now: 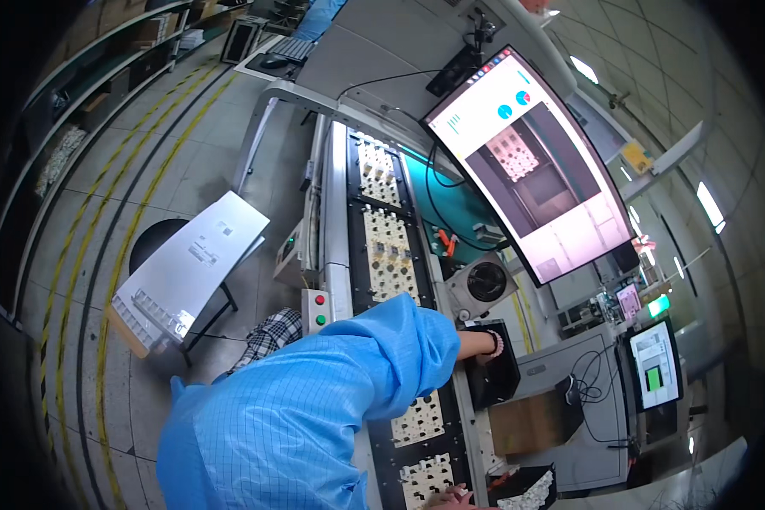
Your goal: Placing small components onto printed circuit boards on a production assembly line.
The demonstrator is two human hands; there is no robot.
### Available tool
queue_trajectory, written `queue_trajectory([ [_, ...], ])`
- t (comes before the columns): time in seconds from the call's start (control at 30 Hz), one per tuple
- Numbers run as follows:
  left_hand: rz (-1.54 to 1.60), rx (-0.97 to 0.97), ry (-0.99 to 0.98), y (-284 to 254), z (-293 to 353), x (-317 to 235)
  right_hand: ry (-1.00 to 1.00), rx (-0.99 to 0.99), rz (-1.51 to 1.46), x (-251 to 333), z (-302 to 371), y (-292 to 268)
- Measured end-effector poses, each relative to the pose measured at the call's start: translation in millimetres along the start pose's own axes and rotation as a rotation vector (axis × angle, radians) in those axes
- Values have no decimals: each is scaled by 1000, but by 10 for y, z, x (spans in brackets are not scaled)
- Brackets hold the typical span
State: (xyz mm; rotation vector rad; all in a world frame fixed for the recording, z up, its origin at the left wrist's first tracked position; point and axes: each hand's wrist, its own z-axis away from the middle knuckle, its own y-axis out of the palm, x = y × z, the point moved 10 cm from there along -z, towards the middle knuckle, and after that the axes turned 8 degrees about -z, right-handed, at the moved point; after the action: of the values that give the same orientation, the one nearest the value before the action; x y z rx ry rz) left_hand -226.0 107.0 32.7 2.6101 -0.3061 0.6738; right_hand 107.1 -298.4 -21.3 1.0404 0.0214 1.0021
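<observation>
My left arm, in a blue gridded sleeve [314,408], reaches across the line of boards. My left hand [487,354], with a beaded bracelet at its wrist, dips into a black bin [503,380]; its fingers are hidden inside. At the lower edge, my right hand [455,500] is partly cut off, its fingers bent together by a cream board [427,478]. Something small and pale shows at those fingertips, too small to name. More cream boards [389,255] with round holes and small parts lie in black carriers along the track [338,221].
A large monitor [531,161] hangs over the track's far side. Beside the track are a box with a round dark opening [487,280], a black tray of white parts [527,491] and a red-green button box [316,311]. A white panel [197,263] rests on a stool at left.
</observation>
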Motion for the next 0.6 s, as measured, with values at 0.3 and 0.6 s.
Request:
queue_trajectory([
  [0.3,-395,-182,372,120,259,-398,-66,-33,81,39,65,262],
  [0.6,-623,-68,670,463,276,-413,21,28,-192,165,-132,152],
])
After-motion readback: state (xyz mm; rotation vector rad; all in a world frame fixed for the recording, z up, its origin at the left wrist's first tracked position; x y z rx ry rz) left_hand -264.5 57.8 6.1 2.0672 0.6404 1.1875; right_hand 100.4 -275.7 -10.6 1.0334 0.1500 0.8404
